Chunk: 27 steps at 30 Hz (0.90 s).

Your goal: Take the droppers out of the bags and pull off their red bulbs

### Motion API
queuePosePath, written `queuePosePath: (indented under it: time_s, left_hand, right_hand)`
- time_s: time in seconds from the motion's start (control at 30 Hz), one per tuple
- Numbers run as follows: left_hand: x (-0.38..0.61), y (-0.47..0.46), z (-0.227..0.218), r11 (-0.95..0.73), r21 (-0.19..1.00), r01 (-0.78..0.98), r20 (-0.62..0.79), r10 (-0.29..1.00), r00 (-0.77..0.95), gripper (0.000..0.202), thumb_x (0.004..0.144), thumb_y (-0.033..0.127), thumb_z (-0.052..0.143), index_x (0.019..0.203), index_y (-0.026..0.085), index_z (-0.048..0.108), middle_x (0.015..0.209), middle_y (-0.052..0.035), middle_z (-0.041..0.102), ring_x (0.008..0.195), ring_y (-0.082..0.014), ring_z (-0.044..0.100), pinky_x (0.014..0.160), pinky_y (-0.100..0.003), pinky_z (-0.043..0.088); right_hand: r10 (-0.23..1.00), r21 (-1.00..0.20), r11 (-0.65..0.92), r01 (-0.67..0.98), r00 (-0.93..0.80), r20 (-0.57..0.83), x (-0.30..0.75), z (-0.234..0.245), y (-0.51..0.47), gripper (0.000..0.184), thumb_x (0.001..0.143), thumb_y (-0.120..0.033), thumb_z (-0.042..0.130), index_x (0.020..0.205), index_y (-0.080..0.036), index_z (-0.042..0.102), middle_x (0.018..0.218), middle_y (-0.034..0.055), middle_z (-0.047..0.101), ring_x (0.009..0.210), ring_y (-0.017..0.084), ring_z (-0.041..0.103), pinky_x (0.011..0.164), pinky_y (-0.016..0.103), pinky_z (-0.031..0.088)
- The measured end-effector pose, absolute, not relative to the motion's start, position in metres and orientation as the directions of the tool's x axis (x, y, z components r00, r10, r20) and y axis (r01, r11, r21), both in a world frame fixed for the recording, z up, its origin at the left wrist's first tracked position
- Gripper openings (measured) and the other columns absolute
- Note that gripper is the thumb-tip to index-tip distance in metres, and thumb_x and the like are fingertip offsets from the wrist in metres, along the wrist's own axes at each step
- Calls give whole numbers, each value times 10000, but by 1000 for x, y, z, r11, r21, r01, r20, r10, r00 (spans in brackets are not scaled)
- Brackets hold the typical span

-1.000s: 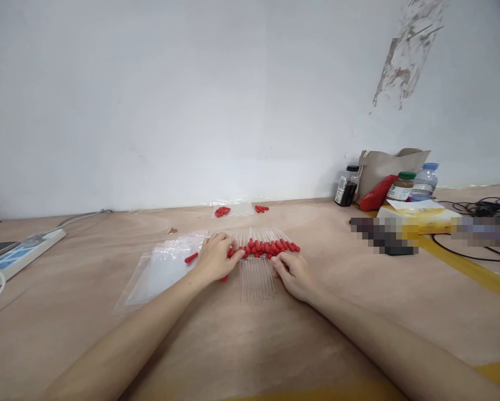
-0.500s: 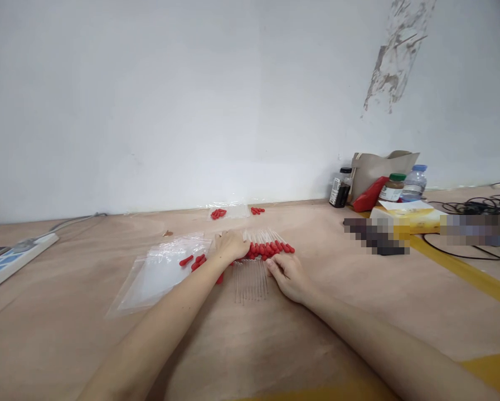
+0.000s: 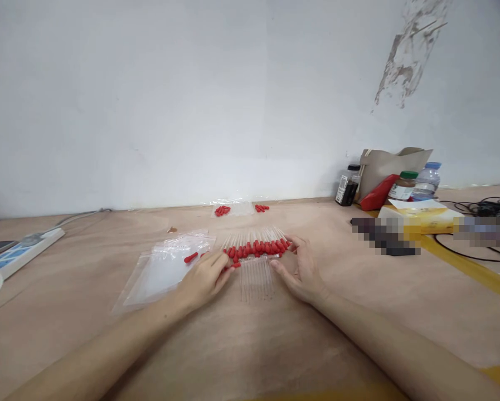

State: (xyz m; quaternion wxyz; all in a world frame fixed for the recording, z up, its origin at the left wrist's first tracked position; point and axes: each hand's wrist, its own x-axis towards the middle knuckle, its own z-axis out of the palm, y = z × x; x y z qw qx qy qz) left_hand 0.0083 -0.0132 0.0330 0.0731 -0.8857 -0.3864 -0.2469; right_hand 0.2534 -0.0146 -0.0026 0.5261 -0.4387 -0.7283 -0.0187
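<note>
A row of red rubber bulbs [image 3: 256, 248] lies across the table, with thin clear glass droppers [image 3: 241, 236] fanned out behind it. Nearer to me, loose clear glass tubes [image 3: 256, 281] lie side by side, their far ends by the bulbs. My left hand [image 3: 203, 275] is closed at the row's left end, a red rubber bulb [image 3: 236, 265] poking out from its fingertips. At the right end is my right hand [image 3: 302, 270], thumb and fingers apart, the thumb beside the loose tubes. Part of what lies behind its fingers is hidden.
Clear plastic bags [image 3: 161, 273] lie left, with a loose red bulb [image 3: 190, 258] on them. Another bag [image 3: 241, 208] with red bulbs is by the wall. A power strip [image 3: 28, 256] stands far left. Right are a dark bottle [image 3: 348, 186], a jar [image 3: 402, 187] and black cables [image 3: 492, 209].
My left hand has come back toward me and left, uncovering the left part of the bulb row. My right hand's fingers have spread around the row's right end. The view has shifted slightly.
</note>
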Motion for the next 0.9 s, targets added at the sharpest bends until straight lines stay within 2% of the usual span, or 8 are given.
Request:
queuePosePath:
  time_s: [0.1, 0.2, 0.33, 0.43, 0.57, 0.73, 0.9]
  left_hand:
    - [-5, -25, 16, -766, -15, 643, 568, 523, 636, 141, 857, 224, 418, 752, 180, 503, 760, -34, 588, 724, -144, 543, 677, -277, 420]
    - [-6, -27, 7, -802, -29, 597, 643, 442, 626, 98, 840, 191, 464, 750, 178, 502, 765, -33, 597, 734, -134, 555, 682, -272, 437]
    - [0, -26, 1, -832, -37, 553, 690, 379, 617, 65, 819, 162, 498, 755, 177, 499, 773, -36, 601, 765, -140, 564, 703, -286, 456]
    - [4, -26, 1, -829, -44, 558, 700, 373, 609, 36, 822, 189, 493, 823, 174, 526, 794, -48, 607, 775, -150, 566, 717, -303, 459]
    - [7, -28, 6, -806, -93, 584, 680, 377, 629, 183, 812, 256, 522, 977, 186, 560, 888, -65, 619, 851, -179, 554, 760, -340, 437]
    - [9, -29, 12, -809, -174, 561, 647, 335, 685, 98, 815, 247, 527, 850, 203, 607, 760, -18, 641, 775, -158, 539, 766, -347, 399]
    - [9, -35, 13, -814, -217, 539, 613, 316, 724, 102, 819, 209, 513, 760, 193, 595, 702, -3, 635, 739, -153, 530, 781, -357, 378]
  right_hand:
    - [554, -273, 700, 660, -260, 791, 251, 3, -21, 458, 756, -409, 542, 1148, -188, 458, 1083, 114, 497, 1017, 234, 459, 849, 385, 373]
    - [502, -130, 746, 653, -423, 755, 245, 4, -25, 326, 774, -402, 536, 1038, -212, 562, 972, 73, 578, 929, 204, 489, 837, 382, 329]
    - [466, -26, 764, 645, -524, 713, 237, -1, -25, 233, 824, -346, 491, 994, -230, 600, 826, 39, 629, 830, 174, 499, 804, 378, 285]
    - [445, 7, 774, 634, -552, 705, 234, -2, -25, 199, 846, -290, 464, 960, -229, 615, 700, 16, 616, 743, 146, 492, 789, 355, 279]
    - [429, 13, 786, 619, -559, 709, 232, -1, -26, 194, 852, -278, 450, 868, -219, 634, 627, 5, 584, 681, 132, 467, 776, 335, 274]
    - [406, 9, 812, 584, -576, 710, 232, 0, -29, 194, 846, -283, 455, 812, -226, 637, 586, -7, 575, 664, 132, 433, 781, 341, 263]
    - [375, 23, 839, 544, -607, 701, 236, -3, -31, 160, 833, -267, 472, 796, -229, 622, 585, -18, 589, 643, 129, 412, 773, 347, 262]
